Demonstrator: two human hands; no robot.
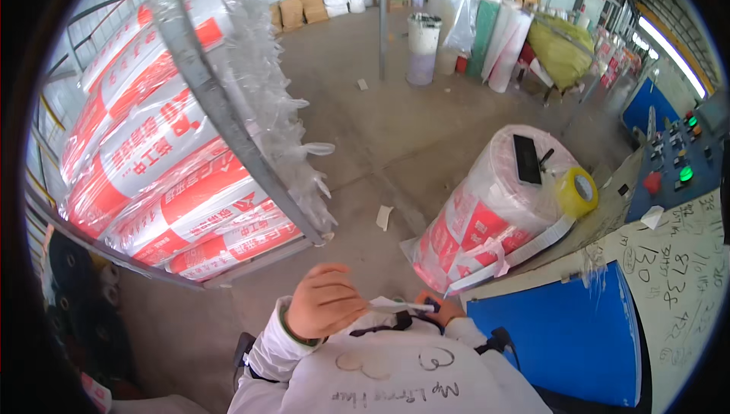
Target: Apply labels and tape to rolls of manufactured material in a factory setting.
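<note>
My left hand (327,304) is raised in front of my white top, its fingers closed. A thin pale strip (399,307) runs from beside it across to my right hand (447,311); I cannot make out whether it is a cord, a tape or a tool. My right hand is closed around a small dark object (433,304) of unclear kind, close to the blue panel. Beyond the hands stands a large roll of red-and-white printed plastic film (487,209). On its top lie a black phone (526,159) and a roll of yellow tape (576,192).
A metal rack (205,72) with stacked film rolls (144,148) stands at the left. To the right are a blue panel (563,338), a board with handwriting (677,262) and a control panel with buttons (677,152). A white bin (423,49) stands farther back.
</note>
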